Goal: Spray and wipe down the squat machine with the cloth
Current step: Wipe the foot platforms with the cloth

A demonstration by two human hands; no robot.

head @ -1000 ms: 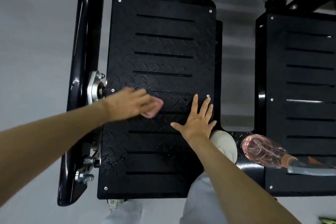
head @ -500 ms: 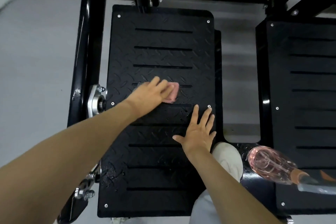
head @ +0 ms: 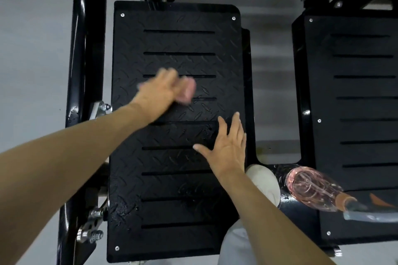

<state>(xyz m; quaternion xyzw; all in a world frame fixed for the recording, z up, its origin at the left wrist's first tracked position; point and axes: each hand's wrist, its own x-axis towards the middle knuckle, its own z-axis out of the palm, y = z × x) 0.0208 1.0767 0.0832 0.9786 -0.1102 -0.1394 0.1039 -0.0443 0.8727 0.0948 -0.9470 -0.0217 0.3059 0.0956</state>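
Note:
The squat machine's left foot plate is black checker steel with slots. My left hand, blurred by motion, holds a small pink cloth against the middle of that plate. My right hand lies flat with fingers spread on the plate's right side, nearer to me. A clear spray bottle with pink liquid lies on its side at the near left corner of the right foot plate, its nozzle pointing right.
A black frame tube runs along the left plate's left edge, with bolted brackets low down. Grey floor shows in the gap between the plates. My knee in light trousers is just below my right hand.
My left hand has carried the cloth up the plate, away from me, then back towards the left. My right hand has stayed flat in the same spot. The bottle has not moved.

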